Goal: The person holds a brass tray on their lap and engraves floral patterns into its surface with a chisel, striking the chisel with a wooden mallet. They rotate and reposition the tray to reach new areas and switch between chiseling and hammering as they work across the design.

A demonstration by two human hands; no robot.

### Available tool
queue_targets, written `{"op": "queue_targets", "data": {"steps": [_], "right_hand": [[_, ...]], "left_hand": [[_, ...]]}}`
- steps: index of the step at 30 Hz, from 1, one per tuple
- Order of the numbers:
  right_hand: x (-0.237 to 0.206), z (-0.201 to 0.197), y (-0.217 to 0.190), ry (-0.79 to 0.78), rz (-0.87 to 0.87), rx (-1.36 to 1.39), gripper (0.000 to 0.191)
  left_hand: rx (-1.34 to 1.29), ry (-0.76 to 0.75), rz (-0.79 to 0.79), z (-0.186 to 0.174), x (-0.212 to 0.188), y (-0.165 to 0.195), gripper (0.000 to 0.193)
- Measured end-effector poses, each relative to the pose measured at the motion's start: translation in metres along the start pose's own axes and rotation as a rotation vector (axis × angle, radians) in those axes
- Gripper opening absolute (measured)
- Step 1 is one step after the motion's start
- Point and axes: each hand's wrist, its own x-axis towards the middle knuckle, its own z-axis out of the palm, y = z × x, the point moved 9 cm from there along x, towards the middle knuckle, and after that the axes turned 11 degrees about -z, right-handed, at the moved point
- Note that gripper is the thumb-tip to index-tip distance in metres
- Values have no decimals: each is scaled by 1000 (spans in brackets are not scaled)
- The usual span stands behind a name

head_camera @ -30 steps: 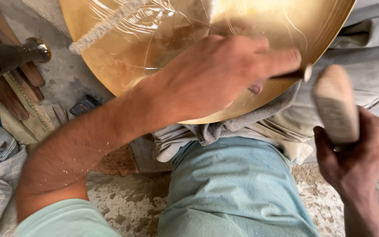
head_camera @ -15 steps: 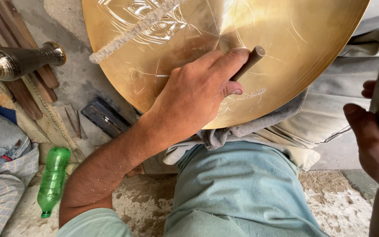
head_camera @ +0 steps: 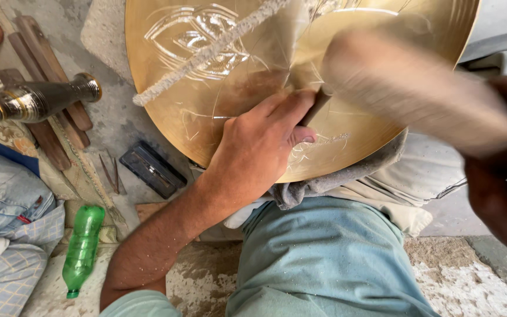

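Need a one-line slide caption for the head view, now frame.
Left hand steadies a chisel on an engraved brass plate while the right hand swings a blurred wooden mallet.

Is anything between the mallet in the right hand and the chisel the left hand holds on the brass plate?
Nothing visible. The blurred mallet in the right hand is just above the chisel, held by the left hand against the brass plate.

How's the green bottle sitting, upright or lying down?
Lying down. The green bottle rests on its side on the ground by the left forearm, cap end toward the camera. Contents: cannot tell.
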Motion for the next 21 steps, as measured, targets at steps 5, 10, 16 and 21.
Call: {"op": "queue_targets", "data": {"steps": [5,10,16,21], "right_hand": [[25,-15,-27,-47,-128,-146,46],[36,-22,-44,-115,-269,-307,47],[25,-16,-20,-183,9,-95,57],[17,-19,-9,-107,198,166,58]], "left_hand": [[-8,33,-65,-4,-3,-3,41],[4,12,-137,-1,-5,-8,40],[-30,-39,-125,1,-2,-5,39],[-3,-70,-104,2,1,3,39]]}}
